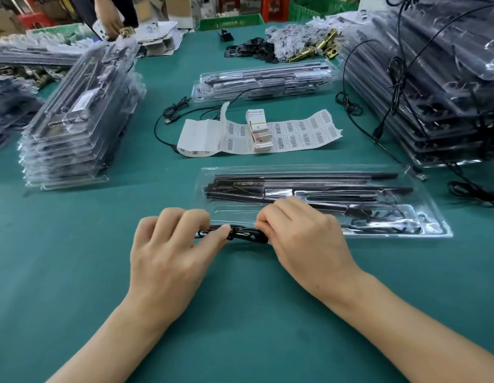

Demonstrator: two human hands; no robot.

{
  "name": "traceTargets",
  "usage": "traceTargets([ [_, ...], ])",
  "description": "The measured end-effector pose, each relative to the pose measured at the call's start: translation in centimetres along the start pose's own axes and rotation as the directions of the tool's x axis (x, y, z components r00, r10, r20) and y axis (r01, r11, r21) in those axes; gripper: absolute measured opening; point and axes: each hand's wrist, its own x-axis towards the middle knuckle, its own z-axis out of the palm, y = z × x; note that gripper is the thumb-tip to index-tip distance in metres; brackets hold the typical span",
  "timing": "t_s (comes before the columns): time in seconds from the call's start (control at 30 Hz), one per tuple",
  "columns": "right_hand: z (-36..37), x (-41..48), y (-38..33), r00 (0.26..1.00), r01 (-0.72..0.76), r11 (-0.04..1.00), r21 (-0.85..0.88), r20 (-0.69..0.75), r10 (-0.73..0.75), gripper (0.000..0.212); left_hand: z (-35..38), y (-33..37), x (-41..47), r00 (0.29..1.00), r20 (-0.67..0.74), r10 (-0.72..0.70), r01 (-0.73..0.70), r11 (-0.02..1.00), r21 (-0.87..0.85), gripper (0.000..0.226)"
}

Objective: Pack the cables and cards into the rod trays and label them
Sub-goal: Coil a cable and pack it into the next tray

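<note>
Cable bundle (234, 233), black and coiled, lies at the near edge of the open rod tray (323, 175), just outside its long empty trough, so by my reading the cable step is in hand and not yet done. The tray already holds black rods; no card or label can be seen on it. Beyond it, the banded card stack (261, 134) rests on the barcode label sheet (304, 131), both waiting to be used. Another tray (265, 78) lies farther back with a loose cable trailing from it. Closed trays (77, 120) are piled at the left, one showing a white label, which suggests finished work; a taller pile (434, 78) with dangling cables at the right looks yet to be packed. Left hand (168, 250) and right hand (304, 236), backs upward and forearms low over the green table (240, 313), each pinch one end of the bundle with curled fingers
</note>
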Motion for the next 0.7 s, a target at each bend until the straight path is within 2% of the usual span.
traceTargets([
  [0.2,-0.04,0.33,-0.16,1.000,-0.014,0.999,-0.041,0.002,0.014,0.022,0.01,0.50,-0.85,0.990,0.141,0.022,-0.025,0.999,0.025,0.014],
  [0.47,-0.20,0.41,-0.39,0.999,-0.052,0.999,-0.012,0.011,0.053,0.022,-0.34,0.62,-0.66,0.994,0.109,0.019,-0.015,0.999,-0.038,0.008],
  [0.7,-0.10,0.33,-0.35,0.998,-0.061,0.998,0.020,-0.001,0.061,0.024,0.20,0.41,-0.20,0.995,0.080,-0.059,0.063,0.996,-0.057,0.012],
])
